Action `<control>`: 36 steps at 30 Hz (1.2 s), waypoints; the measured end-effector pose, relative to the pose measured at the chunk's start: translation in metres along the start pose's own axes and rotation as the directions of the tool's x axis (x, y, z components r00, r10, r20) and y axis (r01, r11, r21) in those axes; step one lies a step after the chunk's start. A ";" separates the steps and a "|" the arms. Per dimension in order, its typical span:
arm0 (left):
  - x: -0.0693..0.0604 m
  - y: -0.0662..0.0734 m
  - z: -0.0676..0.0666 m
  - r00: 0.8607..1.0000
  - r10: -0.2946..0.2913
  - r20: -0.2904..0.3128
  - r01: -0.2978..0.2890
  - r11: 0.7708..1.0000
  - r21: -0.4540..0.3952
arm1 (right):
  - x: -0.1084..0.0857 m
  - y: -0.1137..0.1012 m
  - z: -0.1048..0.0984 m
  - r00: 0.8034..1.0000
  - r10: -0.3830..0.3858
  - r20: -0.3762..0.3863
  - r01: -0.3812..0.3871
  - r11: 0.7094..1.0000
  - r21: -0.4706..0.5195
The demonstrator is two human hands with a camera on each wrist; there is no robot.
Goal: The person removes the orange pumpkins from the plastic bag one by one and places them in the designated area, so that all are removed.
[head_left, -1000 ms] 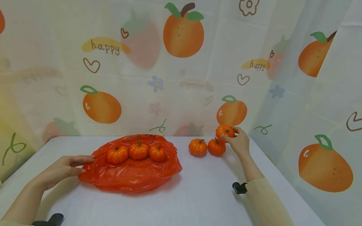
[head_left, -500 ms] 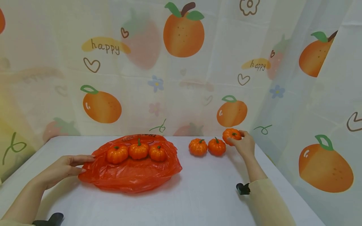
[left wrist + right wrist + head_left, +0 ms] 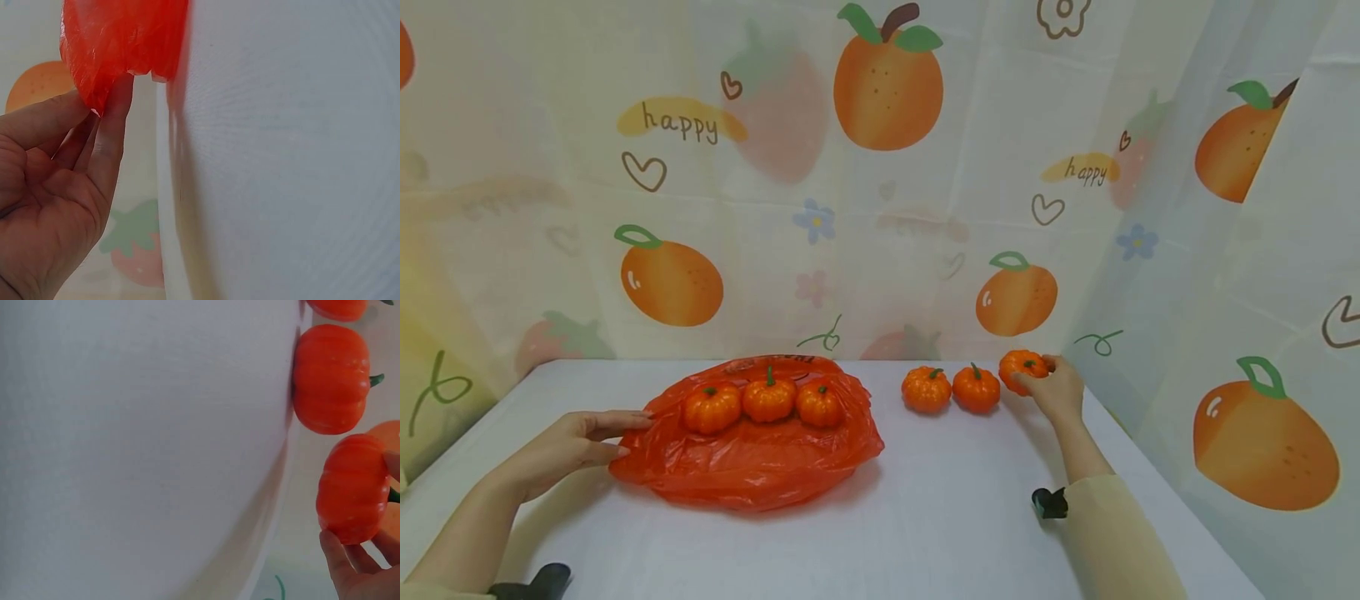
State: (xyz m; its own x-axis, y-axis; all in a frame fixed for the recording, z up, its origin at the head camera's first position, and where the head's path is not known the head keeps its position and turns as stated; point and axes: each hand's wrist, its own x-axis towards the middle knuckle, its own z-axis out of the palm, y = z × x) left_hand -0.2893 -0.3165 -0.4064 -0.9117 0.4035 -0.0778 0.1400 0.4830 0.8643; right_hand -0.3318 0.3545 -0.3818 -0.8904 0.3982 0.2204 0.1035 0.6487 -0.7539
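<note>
A red plastic bag [image 3: 752, 479] lies spread on the white table, and three small orange pumpkins sit in a row in its opening, among them the middle pumpkin [image 3: 768, 402]. At the bag's left edge, my left hand [image 3: 561, 454] holds the thin film between thumb and fingers, as the bag corner [image 3: 100, 94] shows in the left wrist view. My right hand [image 3: 1060, 390] grips another small pumpkin [image 3: 1022, 371] by its sides, a little above the table in the right wrist view. Left of it stand two more, a near pumpkin [image 3: 976, 389] and a farther pumpkin [image 3: 926, 391].
A white cloth covers the table [image 3: 940, 517]. Behind it hangs a pale curtain [image 3: 910, 217] printed with fruit, hearts and words, which also runs along the right side. Black straps sit at both wrists, such as the right strap [image 3: 1049, 503].
My right hand has carried its pumpkin right and slightly down, from above the nearer standing pumpkin to beside it. The left hand and the bag have stayed in place.
</note>
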 end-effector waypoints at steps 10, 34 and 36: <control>0.001 0.000 0.000 1.000 -0.001 -0.001 0.001 1.000 -0.011 | -0.004 0.005 0.001 0.999 0.025 0.027 -0.023 0.996 -0.080; 0.000 -0.003 -0.001 1.000 0.013 -0.005 -0.013 1.000 -0.019 | -0.002 0.016 0.003 0.996 0.061 0.063 -0.049 0.983 -0.178; 0.000 -0.003 -0.001 1.000 0.012 -0.004 -0.012 1.000 -0.021 | -0.001 0.016 0.004 0.995 0.065 0.073 -0.051 0.982 -0.184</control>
State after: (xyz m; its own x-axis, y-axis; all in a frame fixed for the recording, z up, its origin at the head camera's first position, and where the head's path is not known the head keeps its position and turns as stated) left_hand -0.2902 -0.3183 -0.4084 -0.9115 0.4061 -0.0657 0.1428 0.4622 0.8752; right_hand -0.3306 0.3623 -0.3965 -0.9119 0.3909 0.1249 0.2282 0.7361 -0.6372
